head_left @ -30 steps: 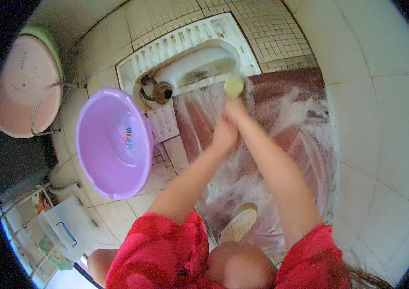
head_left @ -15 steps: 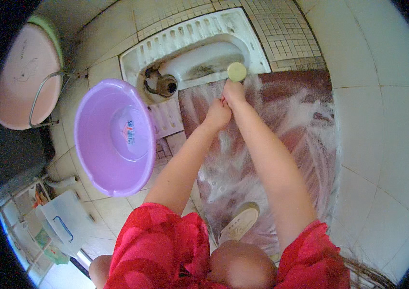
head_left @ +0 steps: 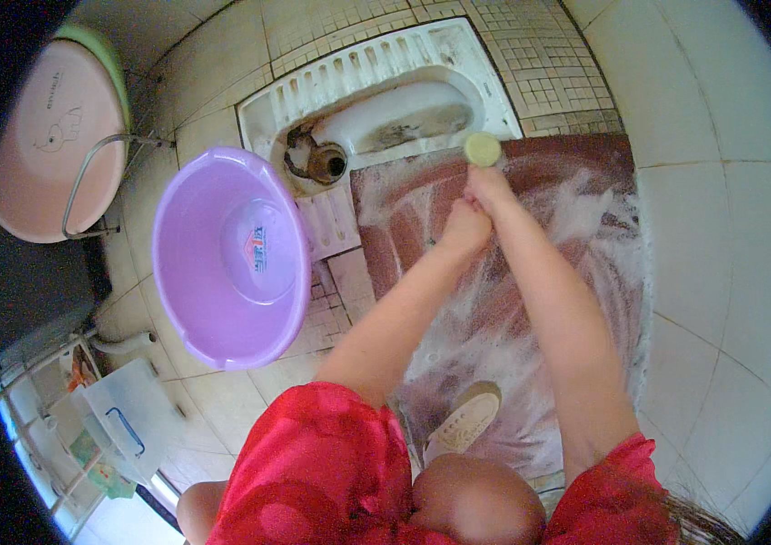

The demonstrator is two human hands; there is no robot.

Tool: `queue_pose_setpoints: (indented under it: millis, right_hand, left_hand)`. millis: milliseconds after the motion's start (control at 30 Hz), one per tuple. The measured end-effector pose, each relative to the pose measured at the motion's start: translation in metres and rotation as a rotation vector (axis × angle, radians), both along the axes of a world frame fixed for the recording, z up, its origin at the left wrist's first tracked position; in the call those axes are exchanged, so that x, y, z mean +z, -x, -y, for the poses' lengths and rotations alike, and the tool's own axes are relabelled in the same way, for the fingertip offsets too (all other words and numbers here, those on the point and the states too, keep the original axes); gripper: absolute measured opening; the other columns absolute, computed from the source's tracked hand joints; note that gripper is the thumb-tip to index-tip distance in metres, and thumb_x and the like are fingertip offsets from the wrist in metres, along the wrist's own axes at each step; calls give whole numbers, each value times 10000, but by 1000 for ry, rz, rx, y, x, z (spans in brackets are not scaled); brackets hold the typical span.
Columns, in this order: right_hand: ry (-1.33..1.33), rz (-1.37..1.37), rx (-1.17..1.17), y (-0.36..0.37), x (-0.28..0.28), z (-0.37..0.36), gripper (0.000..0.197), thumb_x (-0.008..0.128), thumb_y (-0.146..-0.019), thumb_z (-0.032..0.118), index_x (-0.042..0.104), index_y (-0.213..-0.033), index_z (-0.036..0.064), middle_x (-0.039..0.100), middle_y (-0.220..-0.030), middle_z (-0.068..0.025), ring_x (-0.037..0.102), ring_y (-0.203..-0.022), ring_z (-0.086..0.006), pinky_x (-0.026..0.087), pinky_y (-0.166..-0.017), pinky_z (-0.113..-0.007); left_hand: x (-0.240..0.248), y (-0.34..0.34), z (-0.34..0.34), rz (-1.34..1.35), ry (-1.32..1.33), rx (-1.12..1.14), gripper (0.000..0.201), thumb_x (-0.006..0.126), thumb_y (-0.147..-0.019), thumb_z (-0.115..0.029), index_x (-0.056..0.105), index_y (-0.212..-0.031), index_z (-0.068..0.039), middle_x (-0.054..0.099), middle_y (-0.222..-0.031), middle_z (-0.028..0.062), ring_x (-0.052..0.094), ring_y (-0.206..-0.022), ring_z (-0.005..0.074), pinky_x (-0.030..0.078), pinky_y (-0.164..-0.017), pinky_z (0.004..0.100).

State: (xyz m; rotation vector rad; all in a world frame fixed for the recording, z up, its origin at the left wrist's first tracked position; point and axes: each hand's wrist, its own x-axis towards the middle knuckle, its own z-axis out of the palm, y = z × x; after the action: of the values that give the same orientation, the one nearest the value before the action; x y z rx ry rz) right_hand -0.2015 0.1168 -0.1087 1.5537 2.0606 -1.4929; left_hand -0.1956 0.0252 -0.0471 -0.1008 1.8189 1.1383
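Note:
Both of my arms reach forward over a dark red mat (head_left: 590, 156) covered in streaks of white foam. My right hand (head_left: 488, 185) is closed just behind a round, pale yellow-green end of something (head_left: 483, 149), whose kind I cannot make out. Close behind it, my left hand (head_left: 467, 225) is also closed, touching the right one. Whatever lies inside the two hands is hidden by the fingers. The round end is near the mat's far edge, beside the white squat toilet (head_left: 499, 86).
A purple plastic basin (head_left: 172, 263) stands left of the mat. Pink (head_left: 18, 173) and green basins lean at the far left, by a curved metal bar (head_left: 77, 186). A clear box (head_left: 136, 413) sits lower left. My shoe (head_left: 467, 422) rests on the mat.
My two hands have moved together to the right along the mat's far part, with the round yellow-green end. The foam beneath them looks smeared differently. The whole view has shifted slightly.

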Motion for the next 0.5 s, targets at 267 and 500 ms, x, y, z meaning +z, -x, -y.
queue_pose_setpoints:
  millis: [267,500]
  right_hand:
    - [-12,-125,255,81,-18,142,293,437,-728,196,620,-801,-21,578,-891,-239,561,-850,-365,436,-748,-429]
    - [-88,-17,135,19,-18,20,271,414,-775,178,607,-765,-11,588,-868,-229,587,-772,-318,456,-635,-421]
  left_hand:
    - [-5,50,123,-119,179,145,336,326,-882,-259,457,-1011,24,566,-779,143,525,-600,217,414,-465,345]
    - [-16,25,18,-94,65,-263,292,439,-805,-198,544,-914,52,590,-858,218,576,-827,320,450,-688,374]
